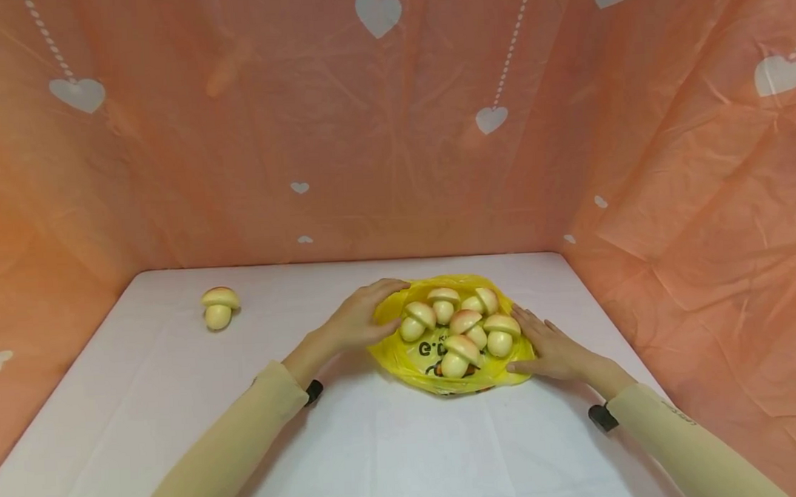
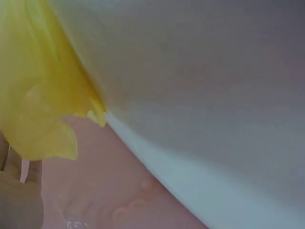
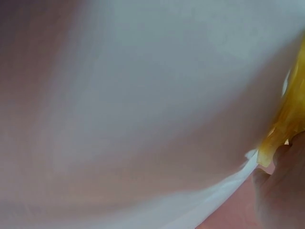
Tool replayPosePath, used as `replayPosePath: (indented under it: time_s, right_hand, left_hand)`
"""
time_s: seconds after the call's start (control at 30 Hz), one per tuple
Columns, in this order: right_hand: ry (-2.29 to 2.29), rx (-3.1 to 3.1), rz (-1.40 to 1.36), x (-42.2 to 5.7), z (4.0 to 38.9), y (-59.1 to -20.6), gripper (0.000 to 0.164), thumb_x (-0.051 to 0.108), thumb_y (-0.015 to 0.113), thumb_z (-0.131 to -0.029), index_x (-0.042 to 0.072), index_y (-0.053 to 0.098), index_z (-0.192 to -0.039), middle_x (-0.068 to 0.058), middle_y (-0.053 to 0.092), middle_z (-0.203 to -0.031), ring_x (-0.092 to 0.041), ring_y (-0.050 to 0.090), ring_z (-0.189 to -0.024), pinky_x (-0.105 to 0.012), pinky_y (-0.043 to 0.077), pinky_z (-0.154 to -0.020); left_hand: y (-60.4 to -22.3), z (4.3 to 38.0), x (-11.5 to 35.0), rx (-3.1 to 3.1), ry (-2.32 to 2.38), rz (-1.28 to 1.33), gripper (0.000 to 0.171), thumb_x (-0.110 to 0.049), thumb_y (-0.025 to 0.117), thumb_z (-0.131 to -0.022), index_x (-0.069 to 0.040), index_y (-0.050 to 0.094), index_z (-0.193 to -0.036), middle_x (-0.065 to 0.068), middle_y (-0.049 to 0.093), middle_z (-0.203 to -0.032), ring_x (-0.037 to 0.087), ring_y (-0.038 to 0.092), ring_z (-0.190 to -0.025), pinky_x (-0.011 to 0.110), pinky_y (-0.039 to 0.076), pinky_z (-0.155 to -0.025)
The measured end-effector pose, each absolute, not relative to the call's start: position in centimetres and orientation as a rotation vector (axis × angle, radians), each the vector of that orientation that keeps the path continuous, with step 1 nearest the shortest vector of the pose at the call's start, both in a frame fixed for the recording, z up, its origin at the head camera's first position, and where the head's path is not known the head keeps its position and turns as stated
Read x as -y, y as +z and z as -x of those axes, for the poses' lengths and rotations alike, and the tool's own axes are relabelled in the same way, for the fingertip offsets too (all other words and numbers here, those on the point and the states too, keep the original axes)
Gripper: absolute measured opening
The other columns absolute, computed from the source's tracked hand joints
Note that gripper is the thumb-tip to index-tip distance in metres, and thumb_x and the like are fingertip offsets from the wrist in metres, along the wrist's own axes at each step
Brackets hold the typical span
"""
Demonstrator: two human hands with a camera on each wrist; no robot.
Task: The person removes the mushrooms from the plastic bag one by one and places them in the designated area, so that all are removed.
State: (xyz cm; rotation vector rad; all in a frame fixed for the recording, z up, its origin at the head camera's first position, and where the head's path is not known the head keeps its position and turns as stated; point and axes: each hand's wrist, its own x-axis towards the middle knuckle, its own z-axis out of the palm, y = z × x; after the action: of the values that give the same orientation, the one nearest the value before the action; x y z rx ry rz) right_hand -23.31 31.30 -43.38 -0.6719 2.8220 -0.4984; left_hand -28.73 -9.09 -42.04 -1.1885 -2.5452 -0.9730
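Several toy mushrooms (image 1: 464, 321) with pale stems and yellowish, red-tinged caps lie in a spread yellow plastic bag (image 1: 403, 359) with dark print. My left hand (image 1: 357, 321) is at the bag's left side, fingers extended along the rim and thumb apart from them. On the opposite side, my right hand (image 1: 556, 351) rests against the bag's edge with its fingers stretched out and thumb at the near rim. The left wrist view shows the bag's loose plastic (image 2: 45, 67) beside the fingers. In the right wrist view, plastic (image 3: 293, 105) hangs close to my fingertips.
One more toy mushroom (image 1: 219, 308) stands apart at the table's far left. The white-covered table (image 1: 420, 455) ends at an orange curtain (image 1: 394, 167) with white hearts, which encloses the back and both sides.
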Motion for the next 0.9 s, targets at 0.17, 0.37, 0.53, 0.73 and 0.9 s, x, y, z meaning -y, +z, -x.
replayPosePath:
  time_s: [0.17, 0.37, 0.53, 0.73, 0.9]
  right_hand:
    - [-0.51, -2.818, 0.673, -31.4, 23.4, -43.5, 0.11, 0.056, 0.071, -0.093, -0.008, 0.015, -0.162, -0.025, 0.01, -0.171, -0.049, 0.012, -0.155, -0.071, 0.009, -0.121]
    - [-0.513, -2.815, 0.668, -31.4, 23.4, -43.5, 0.11, 0.056, 0.071, -0.093, -0.008, 0.014, -0.162, -0.025, 0.01, -0.171, -0.049, 0.011, -0.156, -0.071, 0.009, -0.121]
    - [-0.516, -2.811, 0.664, -31.5, 23.6, -43.6, 0.111, 0.057, 0.071, -0.093, -0.007, 0.013, -0.163, -0.023, 0.01, -0.172, -0.048, 0.01, -0.156, -0.07, 0.008, -0.122]
    - [-0.514, -2.814, 0.659, -31.5, 23.6, -43.7, 0.111, 0.057, 0.072, -0.093, -0.006, 0.014, -0.163, -0.023, 0.01, -0.172, -0.048, 0.01, -0.156, -0.07, 0.008, -0.122]
    - [-0.52, -2.806, 0.643, -31.4, 23.6, -43.7, 0.111, 0.056, 0.072, -0.092, -0.006, 0.013, -0.163, -0.023, 0.009, -0.172, -0.048, 0.01, -0.156, -0.069, 0.008, -0.122]
  left_hand:
    - [-42.4, 29.4, 8.2, 2.638, -0.843, 1.278, 0.063, -0.022, 0.076, -0.093, -0.007, 0.054, -0.15, 0.01, 0.053, -0.154, 0.031, 0.046, -0.146, 0.048, 0.034, -0.122]
    - [-42.4, 29.7, 7.4, 2.703, -0.705, 1.353, 0.069, -0.024, 0.08, -0.091, -0.006, 0.052, -0.152, 0.012, 0.051, -0.156, 0.032, 0.045, -0.146, 0.049, 0.031, -0.123]
    - [-42.6, 30.1, 7.1, 2.725, -0.616, 1.394, 0.075, -0.025, 0.08, -0.09, -0.009, 0.048, -0.155, 0.01, 0.048, -0.159, 0.031, 0.043, -0.147, 0.05, 0.03, -0.123]
    - [-43.1, 30.4, 6.8, 2.75, -0.549, 1.405, 0.076, -0.027, 0.08, -0.091, -0.011, 0.046, -0.157, 0.008, 0.046, -0.16, 0.029, 0.041, -0.149, 0.051, 0.029, -0.123]
    - [-43.5, 30.5, 6.7, 2.747, -0.535, 1.413, 0.075, -0.024, 0.08, -0.09, -0.011, 0.048, -0.156, 0.007, 0.047, -0.159, 0.029, 0.043, -0.148, 0.051, 0.032, -0.122]
